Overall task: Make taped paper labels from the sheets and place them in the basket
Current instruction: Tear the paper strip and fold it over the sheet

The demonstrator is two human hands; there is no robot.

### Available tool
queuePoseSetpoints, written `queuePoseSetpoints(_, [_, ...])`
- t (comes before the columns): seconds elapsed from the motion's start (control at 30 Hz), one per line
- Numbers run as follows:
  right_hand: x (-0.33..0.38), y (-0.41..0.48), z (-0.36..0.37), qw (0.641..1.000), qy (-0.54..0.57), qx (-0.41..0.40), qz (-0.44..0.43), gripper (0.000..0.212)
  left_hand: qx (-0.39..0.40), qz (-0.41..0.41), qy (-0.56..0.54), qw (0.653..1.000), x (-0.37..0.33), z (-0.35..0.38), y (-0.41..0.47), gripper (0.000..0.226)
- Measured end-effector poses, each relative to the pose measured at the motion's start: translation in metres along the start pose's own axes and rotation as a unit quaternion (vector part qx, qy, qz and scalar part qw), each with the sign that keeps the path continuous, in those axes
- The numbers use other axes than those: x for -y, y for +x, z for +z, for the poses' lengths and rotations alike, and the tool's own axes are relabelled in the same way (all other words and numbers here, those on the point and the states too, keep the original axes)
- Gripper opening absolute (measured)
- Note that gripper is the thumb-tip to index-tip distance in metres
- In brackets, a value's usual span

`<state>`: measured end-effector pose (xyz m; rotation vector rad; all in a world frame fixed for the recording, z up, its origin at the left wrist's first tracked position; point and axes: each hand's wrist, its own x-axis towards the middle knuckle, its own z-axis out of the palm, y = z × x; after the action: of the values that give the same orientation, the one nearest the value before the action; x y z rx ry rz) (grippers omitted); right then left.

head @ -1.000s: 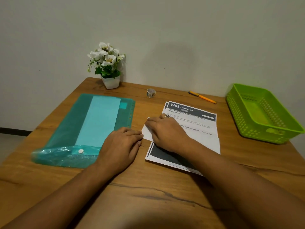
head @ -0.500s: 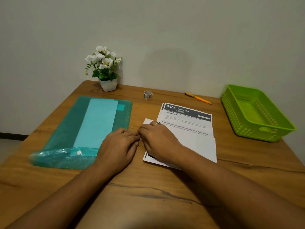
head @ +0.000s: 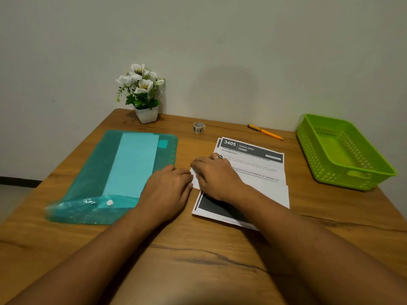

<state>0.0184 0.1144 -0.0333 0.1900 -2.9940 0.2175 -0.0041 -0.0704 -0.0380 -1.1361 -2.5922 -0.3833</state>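
Printed sheets [head: 253, 164] headed "3405 Dining Area" lie stacked at the table's middle. The top sheet is folded over, so its blank white back [head: 271, 190] covers the lower text. My right hand [head: 218, 177] lies palm down on the fold's left end, a ring on one finger. My left hand [head: 169, 186] rests curled beside it, fingertips at the paper's left edge. A small tape roll [head: 198, 127] stands behind the sheets. The empty green basket [head: 374, 170] sits at the far right.
A teal plastic folder [head: 119, 172] holding a light-blue sheet lies left of my hands. A white pot of flowers [head: 145, 95] stands at the back by the wall. An orange pen [head: 265, 132] lies behind the sheets.
Both hands have drawn together at the left end of the fold, the right one sliding left along the crease. The view shifted slightly as my head moved.
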Motion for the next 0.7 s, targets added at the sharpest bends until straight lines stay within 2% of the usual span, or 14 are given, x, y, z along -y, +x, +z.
queuePoseSetpoints(0.27, [-0.002,-0.001,-0.003,1.0,-0.015,-0.001,-0.024,0.033,-0.019,0.003,-0.023,1.0,0.007,-0.001,-0.026,0.026])
queuePoseSetpoints(0.4, [0.002,-0.005,-0.009,0.995,-0.05,0.005,-0.086,0.023,-0.026,-0.008,-0.033,0.999,0.006,0.002,-0.026,0.026])
queuePoseSetpoints(0.5, [0.01,-0.019,0.0,0.991,-0.058,-0.012,-0.119,0.025,-0.032,-0.016,-0.035,0.999,0.007,0.003,-0.026,0.027])
queuePoseSetpoints(0.7, [0.002,-0.012,0.001,0.995,-0.069,-0.026,-0.065,0.031,-0.027,-0.015,-0.04,0.999,0.006,0.002,-0.025,0.027])
